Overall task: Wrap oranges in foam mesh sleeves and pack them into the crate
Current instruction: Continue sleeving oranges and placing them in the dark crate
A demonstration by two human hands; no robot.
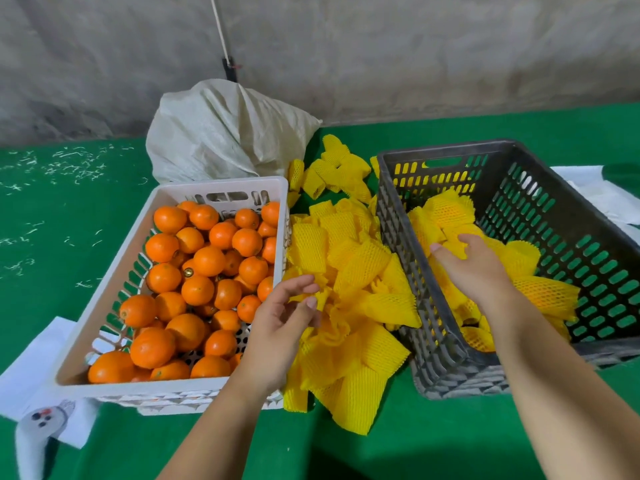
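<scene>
A white crate on the left holds several bare oranges. A loose pile of yellow foam mesh sleeves lies between it and a dark grey crate on the right. Several sleeve-wrapped oranges lie in the grey crate. My right hand reaches into that crate, its fingers and thumb curled over a wrapped orange on the heap. My left hand hovers at the pile's left edge beside the white crate, fingers loosely curled and holding nothing.
Everything stands on a green cloth-covered table. A pale woven sack slumps behind the white crate. More sleeves lie at the back. White paper lies right of the grey crate, and a white controller at the bottom left.
</scene>
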